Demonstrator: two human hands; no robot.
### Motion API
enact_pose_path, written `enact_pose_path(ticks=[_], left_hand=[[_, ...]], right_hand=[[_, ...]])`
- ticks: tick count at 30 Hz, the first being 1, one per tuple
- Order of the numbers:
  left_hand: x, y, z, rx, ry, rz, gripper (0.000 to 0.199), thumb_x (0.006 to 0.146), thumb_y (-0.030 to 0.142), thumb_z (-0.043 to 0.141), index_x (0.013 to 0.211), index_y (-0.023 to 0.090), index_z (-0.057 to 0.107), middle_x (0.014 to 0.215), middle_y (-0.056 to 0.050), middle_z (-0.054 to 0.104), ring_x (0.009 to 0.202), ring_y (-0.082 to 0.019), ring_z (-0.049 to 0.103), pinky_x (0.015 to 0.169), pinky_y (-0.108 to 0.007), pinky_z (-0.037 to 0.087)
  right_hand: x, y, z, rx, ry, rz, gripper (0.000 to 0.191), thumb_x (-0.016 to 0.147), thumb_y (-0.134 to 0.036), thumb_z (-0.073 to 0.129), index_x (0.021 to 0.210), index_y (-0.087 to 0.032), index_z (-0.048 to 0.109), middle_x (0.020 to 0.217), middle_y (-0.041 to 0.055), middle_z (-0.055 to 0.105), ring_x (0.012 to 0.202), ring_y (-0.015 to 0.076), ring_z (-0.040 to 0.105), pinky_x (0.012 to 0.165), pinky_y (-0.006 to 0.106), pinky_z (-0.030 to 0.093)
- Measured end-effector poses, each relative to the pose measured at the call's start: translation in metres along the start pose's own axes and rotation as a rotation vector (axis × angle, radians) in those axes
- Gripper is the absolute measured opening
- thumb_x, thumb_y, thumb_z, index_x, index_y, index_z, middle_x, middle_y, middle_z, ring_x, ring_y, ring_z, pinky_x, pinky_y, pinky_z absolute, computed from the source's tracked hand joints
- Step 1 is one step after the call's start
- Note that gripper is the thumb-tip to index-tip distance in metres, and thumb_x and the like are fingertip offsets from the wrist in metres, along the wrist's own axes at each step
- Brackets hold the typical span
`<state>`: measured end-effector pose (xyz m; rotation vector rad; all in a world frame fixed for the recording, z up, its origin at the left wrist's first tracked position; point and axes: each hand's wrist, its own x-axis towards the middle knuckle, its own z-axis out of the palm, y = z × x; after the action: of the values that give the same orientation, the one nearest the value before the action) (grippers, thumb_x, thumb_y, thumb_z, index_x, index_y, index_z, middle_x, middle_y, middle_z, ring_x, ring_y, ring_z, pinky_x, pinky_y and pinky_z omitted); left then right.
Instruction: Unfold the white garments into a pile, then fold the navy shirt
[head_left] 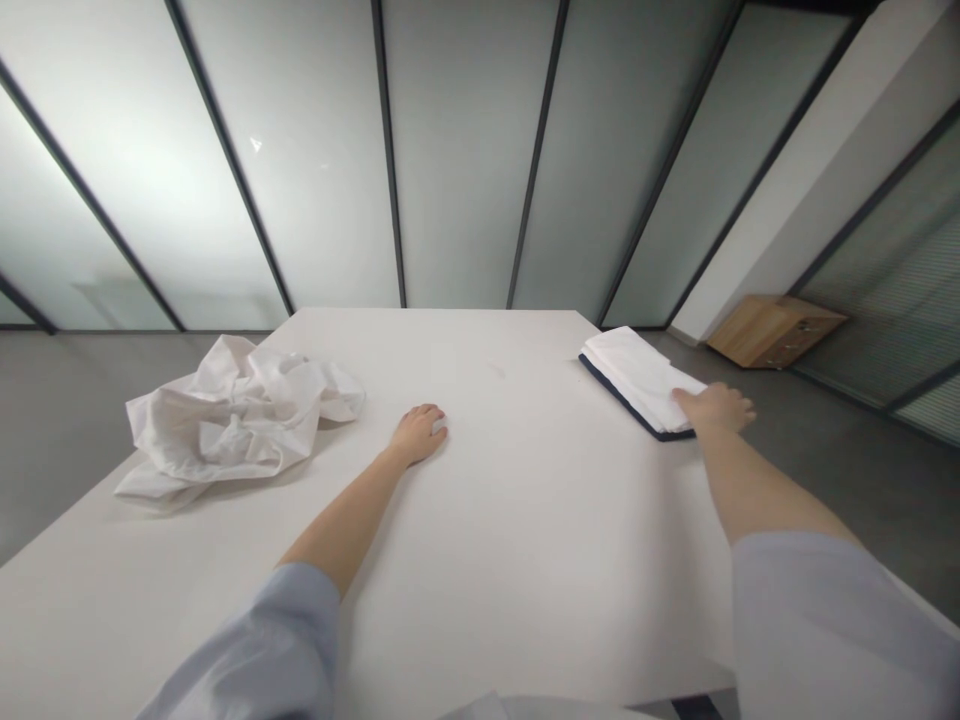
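My left hand (419, 434) lies palm down on the white table, holding nothing that I can see. Its fingers are slightly bent, with the thumb apart from them. To its left is a crumpled heap of white cloth (236, 415), not touched by either hand. At the right edge of the table, my right hand (718, 408) is at the near right end of a folded white cloth (637, 375). The thumb touches the cloth, while the fingers point outward to the right, apart. A dark layer (622, 400) shows under the folded cloth.
The white table (510, 560) stretches out in front of me. Frosted glass panels (465, 150) with dark frames stand beyond it. A wooden cabinet (765, 330) is on the grey floor at the far right.
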<state>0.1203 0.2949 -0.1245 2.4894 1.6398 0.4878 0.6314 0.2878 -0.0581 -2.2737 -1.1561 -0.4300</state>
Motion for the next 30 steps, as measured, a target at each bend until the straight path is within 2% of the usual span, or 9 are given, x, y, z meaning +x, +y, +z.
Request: enact_pose_path(ticks=[3,8,10,13,15,18,22,27,30], left_hand=[[0.001,-0.002,0.003,0.009,0.006,0.006,0.037,0.084,0.031,0.048,0.117,0.018,0.061,0.129,-0.011,0.057,0.12,-0.024,0.051,0.104,-0.037,0.038],[0.002,-0.006,0.007,0.011,0.004,0.014,0.037,0.085,0.032,0.048,0.117,0.017,0.059,0.129,-0.011,0.056,0.119,-0.025,0.052,0.104,-0.038,0.038],[0.001,-0.005,0.006,0.005,-0.002,0.01,0.039,0.085,0.031,0.049,0.121,0.016,0.057,0.13,-0.011,0.056,0.12,-0.025,0.051,0.104,-0.038,0.038],[-0.001,-0.001,0.002,-0.042,0.051,-0.024,0.048,0.089,0.034,0.046,0.132,0.014,0.046,0.135,-0.013,0.052,0.124,-0.025,0.048,0.105,-0.038,0.037],[-0.004,0.001,-0.001,-0.088,0.141,-0.025,0.052,0.092,0.039,0.041,0.138,0.015,0.038,0.139,-0.014,0.047,0.129,-0.023,0.043,0.107,-0.038,0.034],[-0.009,0.004,-0.006,-0.091,0.202,0.06,0.057,0.092,0.048,0.041,0.139,0.017,0.037,0.143,-0.013,0.044,0.133,-0.023,0.037,0.11,-0.038,0.031],[-0.013,0.011,-0.01,0.009,0.094,0.167,0.065,0.079,0.06,0.057,0.131,0.021,0.049,0.14,-0.011,0.047,0.131,-0.027,0.04,0.11,-0.041,0.029],[-0.014,0.03,-0.013,0.105,0.035,-0.001,0.049,0.079,0.053,0.061,0.116,0.022,0.058,0.119,-0.012,0.061,0.117,-0.03,0.053,0.103,-0.042,0.036],[-0.014,0.039,-0.015,0.163,0.036,-0.102,0.042,0.08,0.048,0.059,0.111,0.02,0.06,0.112,-0.014,0.062,0.11,-0.031,0.057,0.095,-0.043,0.042]], right_hand=[[0.001,-0.028,-0.006,0.01,-0.066,0.036,0.032,0.077,-0.032,0.056,0.098,-0.009,0.065,0.088,0.0225,0.062,0.087,0.0314,0.056,0.071,0.041,0.039],[-0.047,-0.103,-0.001,0.275,-0.06,-0.401,0.025,0.073,-0.028,0.059,0.094,-0.015,0.064,0.092,0.0123,0.065,0.094,0.0285,0.057,0.083,0.037,0.043],[-0.086,-0.132,0.005,0.446,-0.175,-0.555,0.025,0.077,-0.033,0.057,0.095,-0.017,0.065,0.094,0.0112,0.066,0.094,0.0272,0.058,0.084,0.037,0.044],[-0.141,-0.17,0.015,0.71,-0.531,-0.844,0.036,0.085,-0.042,0.053,0.113,-0.022,0.062,0.11,0.0083,0.066,0.102,0.0238,0.06,0.087,0.035,0.046],[-0.165,-0.187,0.024,0.726,-0.612,-0.909,0.042,0.088,-0.045,0.049,0.123,-0.024,0.058,0.126,0.0085,0.061,0.115,0.0238,0.056,0.096,0.037,0.043],[-0.18,-0.201,0.038,0.495,-0.658,-0.884,0.047,0.091,-0.046,0.046,0.129,-0.02,0.055,0.137,0.0119,0.053,0.129,0.0265,0.045,0.107,0.042,0.032],[-0.19,-0.204,0.048,0.273,-0.656,-0.873,0.055,0.091,-0.051,0.044,0.133,-0.017,0.052,0.143,0.0156,0.045,0.134,0.031,0.038,0.109,0.047,0.027],[-0.2,-0.2,0.034,0.325,-0.655,-0.963,0.056,0.088,-0.057,0.045,0.128,-0.019,0.058,0.137,0.0127,0.053,0.129,0.0283,0.046,0.107,0.041,0.032],[-0.201,-0.201,0.026,0.459,-0.671,-0.912,0.047,0.088,-0.057,0.046,0.113,-0.023,0.066,0.12,0.0086,0.066,0.114,0.0258,0.058,0.098,0.036,0.04]])
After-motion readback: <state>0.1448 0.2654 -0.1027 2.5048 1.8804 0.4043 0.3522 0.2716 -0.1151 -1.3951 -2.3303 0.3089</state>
